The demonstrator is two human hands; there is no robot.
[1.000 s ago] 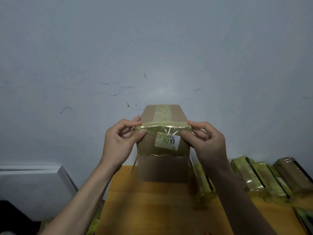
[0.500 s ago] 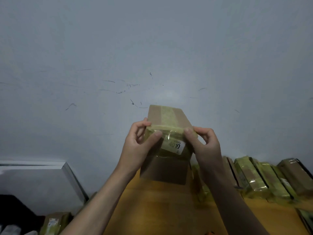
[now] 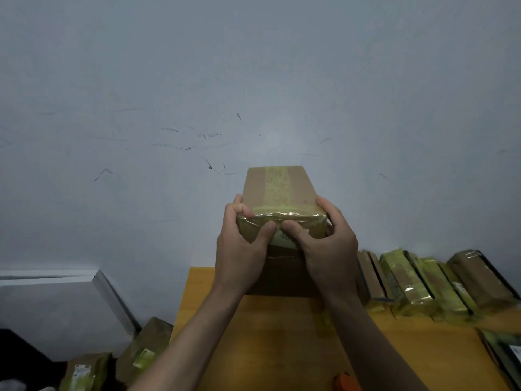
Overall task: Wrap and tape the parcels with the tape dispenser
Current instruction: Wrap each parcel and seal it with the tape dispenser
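**Two hands grip a taped cardboard parcel above a wooden table**

A brown cardboard parcel (image 3: pixel 277 190) is held up in front of a pale grey wall (image 3: pixel 253 66), above the far edge of an orange-brown wooden table (image 3: pixel 282 348). A strip of yellowish tape (image 3: pixel 277 183) runs down its top face, and glossy tape crosses its near edge. The left hand (image 3: pixel 239 246) grasps the parcel's left side, fingers curled round the corner, thumb pressing the front. The right hand (image 3: pixel 328 244) grasps the right side likewise; the two thumbs almost meet over a partly hidden white label (image 3: pixel 284 238). To the right, a row of taped parcels (image 3: pixel 417 280) leans along the wall. More parcels (image 3: pixel 141 351) lie low at the left, beside the table. A small orange object (image 3: pixel 345 382) shows at the bottom edge; what it is cannot be told.
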